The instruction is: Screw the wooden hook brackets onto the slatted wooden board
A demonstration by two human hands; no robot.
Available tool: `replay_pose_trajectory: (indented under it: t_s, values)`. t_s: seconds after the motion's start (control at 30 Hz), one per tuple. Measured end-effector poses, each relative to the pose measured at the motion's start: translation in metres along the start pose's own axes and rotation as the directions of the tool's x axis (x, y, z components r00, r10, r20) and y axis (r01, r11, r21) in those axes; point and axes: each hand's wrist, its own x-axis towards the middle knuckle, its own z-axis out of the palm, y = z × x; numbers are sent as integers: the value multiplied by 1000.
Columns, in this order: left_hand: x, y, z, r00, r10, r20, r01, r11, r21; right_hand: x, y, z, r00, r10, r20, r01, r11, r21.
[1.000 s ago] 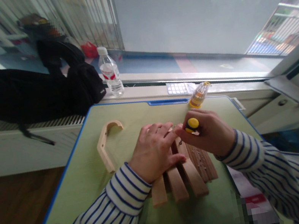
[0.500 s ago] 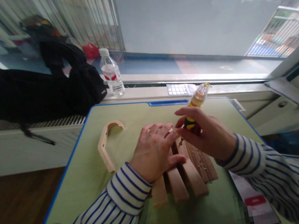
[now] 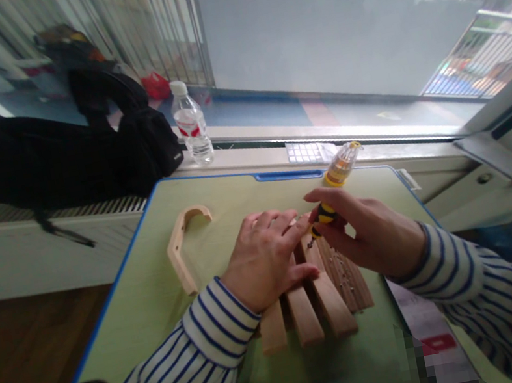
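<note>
My left hand [image 3: 270, 255] lies over a piece made of pale wooden slats [image 3: 305, 318], its fingers curved across the far part and its thumb on the right slat. In my right hand [image 3: 367, 231] a screwdriver [image 3: 324, 212] with a yellow-and-black grip is pinched between thumb and fingers. A clear, yellow-trimmed end shows behind the fingers. The screwdriver's tip points down at the right slat, close beside my left index finger; whether it touches a screw I cannot tell. To the right of the slats lies a brown wooden board [image 3: 351, 280] with several small screws on it.
A curved wooden piece [image 3: 178, 251] lies at the left of the green, blue-edged table [image 3: 147, 303]. A phone-like flat object [image 3: 433, 325] is near my right forearm. On the sill behind stand a water bottle [image 3: 191, 123] and a black bag [image 3: 128, 141].
My right hand has shifted slightly right and turned at the wrist, with more of the screwdriver's grip showing. My left hand and the slats have stayed in place.
</note>
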Motion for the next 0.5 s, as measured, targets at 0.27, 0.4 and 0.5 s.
replay_pose_trajectory:
  t_s: [0.27,0.4,0.5]
  values:
    - [1,0,-1,1000,-3,1,3,1000,6,-4,2,6,995,24,-94,-27,999,-27]
    - [0,0,-1,1000,-11,4,11,1000,7,-6,4,9,986,83,-142,-90,995,-43]
    - [0,0,0,1000,-11,6,11,1000,3,-8,5,12,976,119,-181,-128,991,-35]
